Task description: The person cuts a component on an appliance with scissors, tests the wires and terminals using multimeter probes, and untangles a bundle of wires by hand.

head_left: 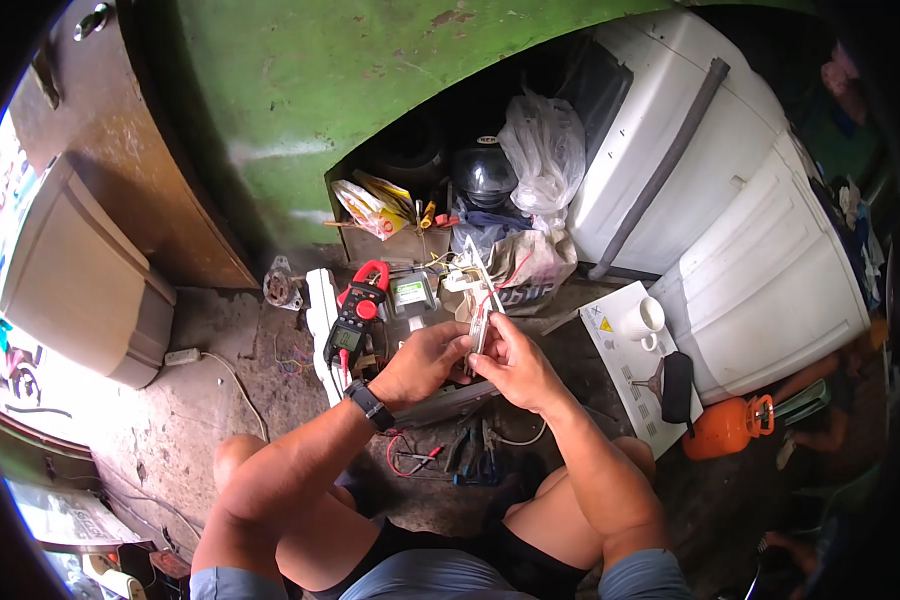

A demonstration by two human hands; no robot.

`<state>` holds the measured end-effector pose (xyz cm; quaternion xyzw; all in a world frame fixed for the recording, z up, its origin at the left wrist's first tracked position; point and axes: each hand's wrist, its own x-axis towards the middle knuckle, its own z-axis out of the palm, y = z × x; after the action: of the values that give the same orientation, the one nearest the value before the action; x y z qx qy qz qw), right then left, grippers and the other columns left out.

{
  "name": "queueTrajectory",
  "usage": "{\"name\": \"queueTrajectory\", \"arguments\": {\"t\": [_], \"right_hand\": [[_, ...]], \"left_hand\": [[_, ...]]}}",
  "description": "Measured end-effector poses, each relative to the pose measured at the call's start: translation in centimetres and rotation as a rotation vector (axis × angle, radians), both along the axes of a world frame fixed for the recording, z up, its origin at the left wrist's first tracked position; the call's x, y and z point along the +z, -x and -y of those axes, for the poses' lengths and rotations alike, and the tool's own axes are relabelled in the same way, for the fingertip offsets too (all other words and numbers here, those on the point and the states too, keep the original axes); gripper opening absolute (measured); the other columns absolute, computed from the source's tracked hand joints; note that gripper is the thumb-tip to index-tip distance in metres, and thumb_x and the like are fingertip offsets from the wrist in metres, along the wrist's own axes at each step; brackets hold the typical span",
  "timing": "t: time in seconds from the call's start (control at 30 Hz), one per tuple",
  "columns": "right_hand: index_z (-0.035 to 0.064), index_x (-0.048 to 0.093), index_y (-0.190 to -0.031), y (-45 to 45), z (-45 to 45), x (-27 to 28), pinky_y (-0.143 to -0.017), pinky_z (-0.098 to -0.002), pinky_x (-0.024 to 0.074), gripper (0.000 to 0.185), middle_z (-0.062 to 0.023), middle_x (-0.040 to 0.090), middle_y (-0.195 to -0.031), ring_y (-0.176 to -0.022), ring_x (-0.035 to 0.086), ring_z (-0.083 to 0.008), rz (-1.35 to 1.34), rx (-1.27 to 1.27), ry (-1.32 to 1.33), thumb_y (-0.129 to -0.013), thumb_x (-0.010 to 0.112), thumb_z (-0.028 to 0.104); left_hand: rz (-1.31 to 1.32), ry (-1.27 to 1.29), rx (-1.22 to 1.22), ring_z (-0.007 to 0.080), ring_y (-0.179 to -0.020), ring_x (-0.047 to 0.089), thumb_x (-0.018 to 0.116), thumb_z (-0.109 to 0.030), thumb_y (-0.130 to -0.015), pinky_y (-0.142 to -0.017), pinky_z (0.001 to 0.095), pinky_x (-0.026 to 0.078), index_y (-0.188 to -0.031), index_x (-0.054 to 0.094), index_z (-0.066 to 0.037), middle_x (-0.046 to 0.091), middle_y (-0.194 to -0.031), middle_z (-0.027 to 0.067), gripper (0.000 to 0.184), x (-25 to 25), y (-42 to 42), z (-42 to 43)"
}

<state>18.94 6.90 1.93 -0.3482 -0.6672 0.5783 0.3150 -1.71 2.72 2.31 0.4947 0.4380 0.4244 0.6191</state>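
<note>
Both hands meet near the middle of the view, in front of an opened appliance part with wires. My left hand (pixel 428 365), with a dark watch on its wrist, has its fingers closed on a thin whitish part (pixel 480 328). From the other side my right hand (pixel 515 365) pinches the same part between thumb and fingers. A red wire runs up beside it. Left of the hands, a red and black clamp meter (pixel 356 318) rests on a white piece (pixel 321 310). A grey box with a green label (pixel 410 291) lies just beyond my left hand.
Pliers (pixel 485 462) and a red test lead (pixel 402 466) lie on the floor below the hands. At the right are a white board (pixel 610 335) with a white cup (pixel 642 318), a black case (pixel 677 388) and an orange gas canister (pixel 727 429). A plastic bag (pixel 542 150) stands behind.
</note>
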Motion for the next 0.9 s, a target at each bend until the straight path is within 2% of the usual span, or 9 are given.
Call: {"name": "queueTrajectory", "arguments": {"t": [0.07,0.13,0.23,0.5,0.87,0.9], "right_hand": [[-0.0005,0.051,-0.142,-0.3,-0.1,0.1,-0.074,-0.0296,0.0553,0.047,-0.0040,0.071,-0.103,-0.083,0.067,-0.0083,0.012,0.005,-0.018,-0.098,0.070,-0.001],[0.0000,0.051,-0.141,-0.3,-0.1,-0.1,-0.074,-0.0295,0.0553,0.045,-0.0036,0.071,-0.103,-0.084,0.067,-0.0079,0.022,0.008,-0.035,-0.099,0.069,-0.002],[0.0002,0.051,-0.142,-0.3,0.0,0.1,-0.076,-0.0306,0.0560,0.046,-0.0046,0.071,-0.105,-0.086,0.068,-0.0084,-0.018,-0.023,-0.012,-0.099,0.069,-0.003],[0.0047,0.046,-0.150,-0.8,-0.3,1.3,-0.070,-0.0253,0.0493,0.052,-0.0040,0.069,-0.120,-0.087,0.061,-0.0062,-0.107,0.038,0.190,-0.102,0.067,0.000],[0.0025,0.043,-0.153,-0.7,-0.1,1.1,-0.068,-0.0243,0.0521,0.056,-0.0055,0.067,-0.113,-0.084,0.062,-0.0072,-0.173,0.012,0.203,-0.102,0.068,0.000],[0.0016,0.043,-0.152,-0.7,-0.1,1.1,-0.068,-0.0242,0.0525,0.056,-0.0059,0.067,-0.113,-0.084,0.062,-0.0072,-0.187,0.002,0.209,-0.102,0.068,0.000]], "left_hand": [[-0.032,-0.007,0.013,0.0120,-0.093,0.073,0.057,-0.027,-0.118,-0.086,0.0301,0.064,-0.138,0.063,0.003,0.074,-0.113,0.0071,0.036,0.0,-0.1,0.1],[-0.186,-0.029,0.009,0.0092,-0.087,0.070,0.057,-0.027,-0.118,-0.077,0.0285,0.061,-0.137,0.064,0.002,0.074,-0.106,0.0045,0.035,0.6,0.2,0.2],[-0.182,0.003,0.039,0.0075,-0.081,0.067,0.058,-0.025,-0.117,-0.074,0.0269,0.058,-0.135,0.066,0.001,0.073,-0.100,0.0024,0.033,0.5,0.0,0.1],[-0.095,0.077,0.066,0.0083,-0.079,0.066,0.059,-0.022,-0.117,-0.076,0.0267,0.058,-0.135,0.067,0.002,0.073,-0.100,0.0026,0.031,-0.1,0.0,-0.3],[-0.122,0.083,0.127,0.0092,-0.083,0.069,0.059,-0.021,-0.116,-0.079,0.0274,0.061,-0.137,0.066,0.004,0.075,-0.104,0.0045,0.033,0.2,-0.3,0.0],[-0.125,0.035,0.125,0.0118,-0.083,0.071,0.060,-0.019,-0.115,-0.077,0.0293,0.061,-0.134,0.067,0.006,0.075,-0.102,0.0073,0.032,-0.1,-0.3,-0.1]]}}
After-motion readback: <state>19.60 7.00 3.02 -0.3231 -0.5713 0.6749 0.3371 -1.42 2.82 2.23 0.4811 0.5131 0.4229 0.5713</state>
